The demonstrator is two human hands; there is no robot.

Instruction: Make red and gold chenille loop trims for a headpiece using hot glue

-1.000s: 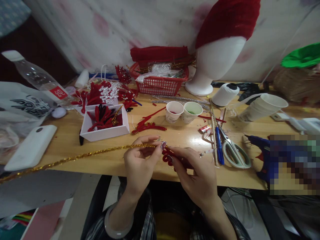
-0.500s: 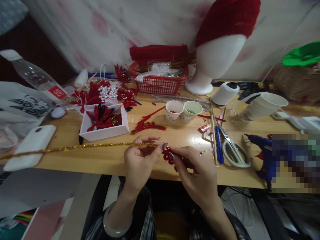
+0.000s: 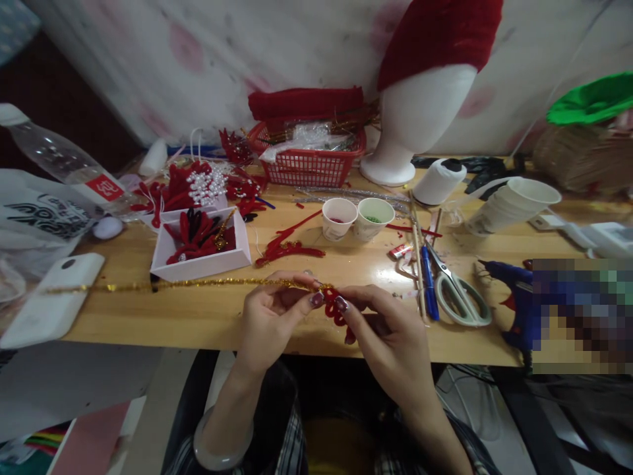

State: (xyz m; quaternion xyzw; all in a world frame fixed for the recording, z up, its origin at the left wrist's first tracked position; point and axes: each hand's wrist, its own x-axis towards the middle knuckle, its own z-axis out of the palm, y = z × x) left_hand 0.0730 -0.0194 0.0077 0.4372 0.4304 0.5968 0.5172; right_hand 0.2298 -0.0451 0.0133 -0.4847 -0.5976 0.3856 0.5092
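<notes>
My left hand (image 3: 274, 316) pinches the right end of a long gold tinsel stem (image 3: 163, 285) that stretches left across the wooden table (image 3: 208, 320). My right hand (image 3: 390, 336) pinches a small red curled pipe-cleaner piece (image 3: 334, 309) where the gold stem meets it. Both hands are closed and touch at the fingertips above the table's front edge. A pale bangle sits on my left wrist.
A white box of red pieces (image 3: 200, 244), two paper cups (image 3: 356, 219), scissors (image 3: 457, 293), a blue pen (image 3: 428, 290), a red basket (image 3: 306, 158), a foam head (image 3: 413, 112), a thread spool (image 3: 438, 181), stacked cups (image 3: 514, 204), a blue glue gun (image 3: 512, 297), a white phone (image 3: 47, 300) and a bottle (image 3: 64, 161) fill the table.
The far left end of the gold stem has swung up from below the table edge to lie level across the table. My hands stayed together, shifting slightly.
</notes>
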